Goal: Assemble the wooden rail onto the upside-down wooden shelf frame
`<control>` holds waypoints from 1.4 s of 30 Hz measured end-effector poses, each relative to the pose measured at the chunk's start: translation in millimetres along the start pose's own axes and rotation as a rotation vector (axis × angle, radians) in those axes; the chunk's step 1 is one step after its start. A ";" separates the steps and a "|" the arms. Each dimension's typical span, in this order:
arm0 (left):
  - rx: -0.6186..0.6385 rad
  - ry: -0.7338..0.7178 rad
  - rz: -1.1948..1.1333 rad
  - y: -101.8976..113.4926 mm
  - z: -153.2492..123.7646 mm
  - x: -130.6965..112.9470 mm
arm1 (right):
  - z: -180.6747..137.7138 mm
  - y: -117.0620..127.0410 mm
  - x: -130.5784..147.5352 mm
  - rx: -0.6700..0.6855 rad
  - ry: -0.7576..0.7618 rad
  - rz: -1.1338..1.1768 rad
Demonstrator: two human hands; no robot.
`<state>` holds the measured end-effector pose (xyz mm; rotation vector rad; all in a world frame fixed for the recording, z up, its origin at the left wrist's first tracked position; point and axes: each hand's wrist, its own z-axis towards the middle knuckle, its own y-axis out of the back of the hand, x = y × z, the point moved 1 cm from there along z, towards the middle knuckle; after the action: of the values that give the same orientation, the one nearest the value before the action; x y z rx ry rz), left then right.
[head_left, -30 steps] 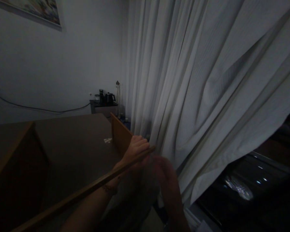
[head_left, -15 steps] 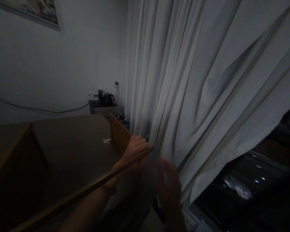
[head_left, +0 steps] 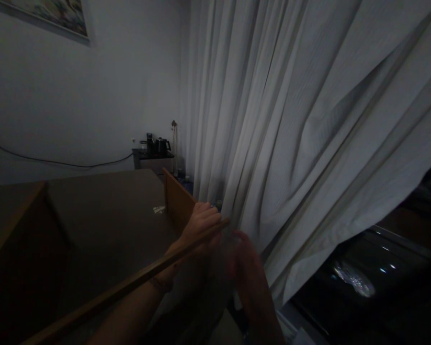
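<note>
My left hand [head_left: 200, 222] is closed, with its fingers curled, beside the end of a long narrow wooden strip [head_left: 125, 282]. The strip runs up from the lower left and crosses in front of the hand, hiding the palm and whatever it may hold. Just past the hand stands an upright brown wooden panel [head_left: 177, 196]. My right hand [head_left: 242, 256] is smeared by motion, close to the strip's end, with its fingers bent toward my left hand. A faint translucent blur lies between the two hands; its kind cannot be made out.
A white curtain [head_left: 290, 120] hangs close on the right. A dark brown tabletop [head_left: 111, 215] spreads left, bearing small white pieces [head_left: 158, 210] and another upright wooden panel [head_left: 21, 230]. A black kettle [head_left: 161, 146] stands on a cabinet at the back. Dark glossy surfaces [head_left: 373, 258] lie lower right.
My right hand has shifted slightly up and left toward my left hand, its fingers bending inward. My left hand and the wooden strip have hardly moved.
</note>
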<state>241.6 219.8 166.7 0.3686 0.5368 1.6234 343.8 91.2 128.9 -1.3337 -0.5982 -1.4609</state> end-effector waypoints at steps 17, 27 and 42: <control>0.076 0.056 -0.035 6.0 1.2 -3.4 | -2.5 -10.5 6.0 -0.318 0.573 -0.601; 0.121 0.106 -0.023 7.2 -0.4 -4.8 | -2.0 -10.9 18.1 -0.115 0.233 -0.187; 0.032 0.056 -0.006 1.7 -2.1 -1.0 | -4.3 -19.0 14.7 -0.129 0.084 0.270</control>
<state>239.1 218.5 165.9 0.3458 0.6059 1.6243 327.0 89.1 146.5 -1.3863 -0.2609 -1.3423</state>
